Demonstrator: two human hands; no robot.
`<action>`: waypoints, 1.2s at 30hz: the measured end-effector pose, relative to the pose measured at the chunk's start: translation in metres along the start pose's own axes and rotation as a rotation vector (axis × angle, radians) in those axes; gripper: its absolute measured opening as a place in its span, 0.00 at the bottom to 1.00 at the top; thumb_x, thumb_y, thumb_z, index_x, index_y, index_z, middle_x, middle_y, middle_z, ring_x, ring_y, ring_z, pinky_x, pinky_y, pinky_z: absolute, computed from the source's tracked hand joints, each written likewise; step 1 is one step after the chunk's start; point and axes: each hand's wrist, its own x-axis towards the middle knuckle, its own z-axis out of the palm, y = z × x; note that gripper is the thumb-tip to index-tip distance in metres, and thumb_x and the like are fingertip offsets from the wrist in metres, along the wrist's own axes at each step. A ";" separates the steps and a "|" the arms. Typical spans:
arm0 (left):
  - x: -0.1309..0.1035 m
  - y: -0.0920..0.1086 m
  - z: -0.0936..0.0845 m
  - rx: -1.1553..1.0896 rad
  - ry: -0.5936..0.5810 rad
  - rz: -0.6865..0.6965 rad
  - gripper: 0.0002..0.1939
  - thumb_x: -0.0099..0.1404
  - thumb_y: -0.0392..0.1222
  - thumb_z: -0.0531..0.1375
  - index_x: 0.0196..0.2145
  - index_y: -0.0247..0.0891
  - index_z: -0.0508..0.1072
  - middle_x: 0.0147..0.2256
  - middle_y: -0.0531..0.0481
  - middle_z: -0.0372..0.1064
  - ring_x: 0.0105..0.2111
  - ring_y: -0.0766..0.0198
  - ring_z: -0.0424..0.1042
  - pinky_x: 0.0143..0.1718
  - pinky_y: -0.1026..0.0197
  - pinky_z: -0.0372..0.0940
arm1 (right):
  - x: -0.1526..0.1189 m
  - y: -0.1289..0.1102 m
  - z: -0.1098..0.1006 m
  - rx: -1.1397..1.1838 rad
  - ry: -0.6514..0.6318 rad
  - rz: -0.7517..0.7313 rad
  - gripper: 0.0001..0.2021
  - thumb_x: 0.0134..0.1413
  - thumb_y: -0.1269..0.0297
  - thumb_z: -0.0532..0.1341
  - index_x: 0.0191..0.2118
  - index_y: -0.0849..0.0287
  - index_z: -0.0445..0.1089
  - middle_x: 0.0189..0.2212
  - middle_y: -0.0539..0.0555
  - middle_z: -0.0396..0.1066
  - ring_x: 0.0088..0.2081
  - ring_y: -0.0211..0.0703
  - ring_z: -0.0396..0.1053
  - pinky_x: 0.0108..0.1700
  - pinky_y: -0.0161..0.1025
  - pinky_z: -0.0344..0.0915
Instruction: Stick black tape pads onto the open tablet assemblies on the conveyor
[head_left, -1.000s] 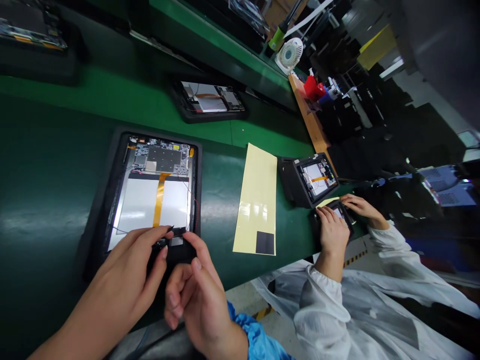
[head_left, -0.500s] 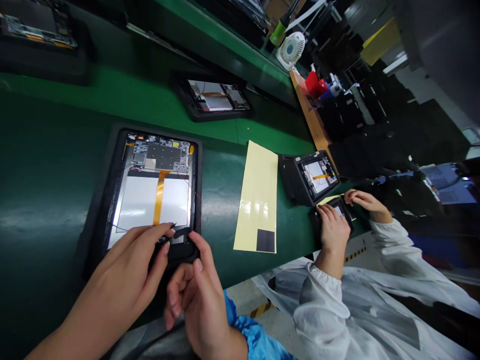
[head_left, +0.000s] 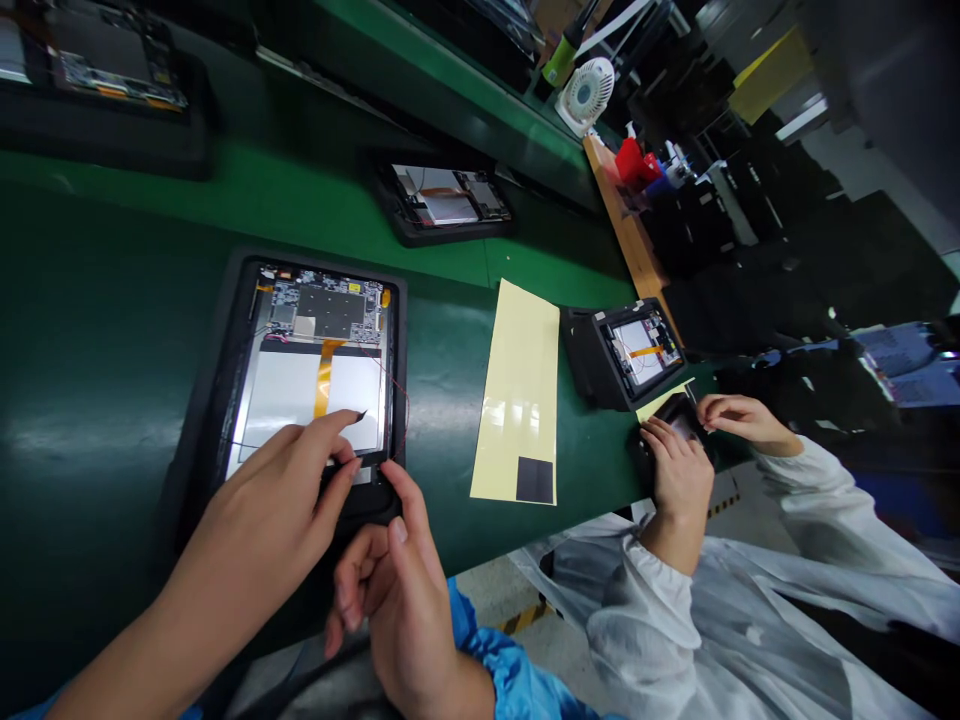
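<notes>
An opened tablet (head_left: 356, 390) in a thick black case lies before me, its circuit board, silver battery and orange ribbon cable exposed. Above its lower right corner, my left hand (head_left: 270, 500) is pinched; a small black piece (head_left: 361, 415) sticks out past the index fingertip, its exact kind unclear. The thumb tip is close to a small silver rectangle (head_left: 363, 476) at the tablet's lower edge. My right hand (head_left: 412, 590) has its index fingertip on the case's lower right corner, thumb apart, other fingers loosely curled, holding nothing. A thin red wire (head_left: 406, 400) loops over the case's right side.
Right of the tablet lies a yellow backing sheet (head_left: 517, 380) with one black square (head_left: 535, 480). More opened tablets lie at the back (head_left: 450, 195), upper left (head_left: 112, 130) and right (head_left: 641, 350). A co-worker's hands (head_left: 679, 470) handle another device. A white fan (head_left: 587, 95) stands behind.
My left hand has shifted slightly up and right, its index finger lifting with the black piece. My right hand stays nearly still. The co-worker's hands have moved a little over their device.
</notes>
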 end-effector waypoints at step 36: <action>0.109 -0.033 -0.014 -0.252 -0.683 0.406 0.24 0.79 0.47 0.51 0.66 0.47 0.75 0.44 0.47 0.78 0.39 0.59 0.80 0.39 0.63 0.69 | 0.004 0.005 -0.004 -0.076 -0.013 -0.072 0.41 0.65 0.31 0.69 0.70 0.54 0.61 0.25 0.43 0.72 0.20 0.35 0.59 0.21 0.31 0.65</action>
